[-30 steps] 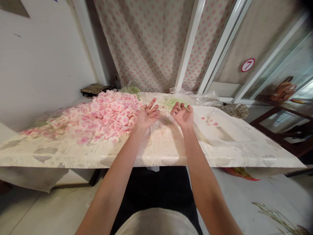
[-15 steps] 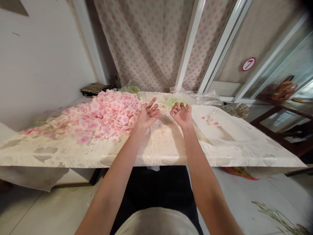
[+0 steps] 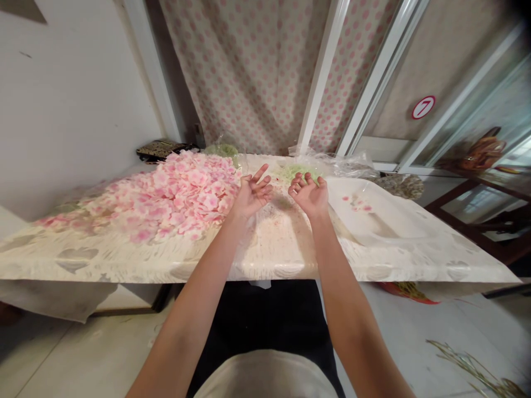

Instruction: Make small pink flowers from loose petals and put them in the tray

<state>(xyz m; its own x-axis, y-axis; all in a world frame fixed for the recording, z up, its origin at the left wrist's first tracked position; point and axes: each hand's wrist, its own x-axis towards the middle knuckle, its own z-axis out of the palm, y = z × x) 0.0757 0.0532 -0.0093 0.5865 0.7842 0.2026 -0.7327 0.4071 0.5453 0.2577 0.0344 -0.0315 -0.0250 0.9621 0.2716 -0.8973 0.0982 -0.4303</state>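
My left hand (image 3: 254,194) is held palm up over the table with its fingers apart and nothing in it. Just left of it lies a big heap of pink artificial flower petals (image 3: 186,193). My right hand (image 3: 309,194) is also palm up and empty, its fingers loosely curled but apart. Behind the right hand is a small pile of pale green pieces (image 3: 299,171), partly covered by the fingers. To its right stands a white tray (image 3: 398,221) with a few pink bits (image 3: 362,208) inside.
A patterned cloth (image 3: 274,268) covers the table. Clear plastic bags (image 3: 348,164) lie along the back edge, near a bundle in plastic (image 3: 400,186). A dark patterned case (image 3: 160,149) sits at the back left. Dry stalks (image 3: 473,367) lie on the floor at right.
Both hands keep nearly the same pose, open and empty. The view has shifted very slightly; nothing on the table has moved.
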